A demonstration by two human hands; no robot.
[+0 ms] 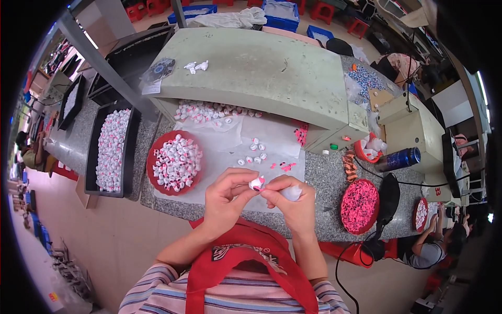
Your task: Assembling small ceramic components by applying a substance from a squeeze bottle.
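Between my two hands, over the bench's front edge, is a small round white toy head (pixel 256 183) with pink and dark marks. My left hand (pixel 225 201) grips it between thumb and fingers, from the left. From the right, the pinched thumb and forefinger of my right hand (pixel 294 204) meet its lower right side, at a pink spot. A pale, whitish thing (pixel 292 193) shows against my right fingers; its kind is unclear. Beyond my hands, several similar white heads (pixel 255 147) and small pink pieces (pixel 285 166) lie on a white sheet (pixel 219 180).
A red bowl (pixel 153 178) and black tray (pixel 132 157) of white pieces stand left. On the right are a bowl of pink pieces (pixel 359 206), a black lamp-like object (pixel 388 199) with a cable, and a blue can (pixel 400 159). A pale green shelf (pixel 251 78) rises behind.
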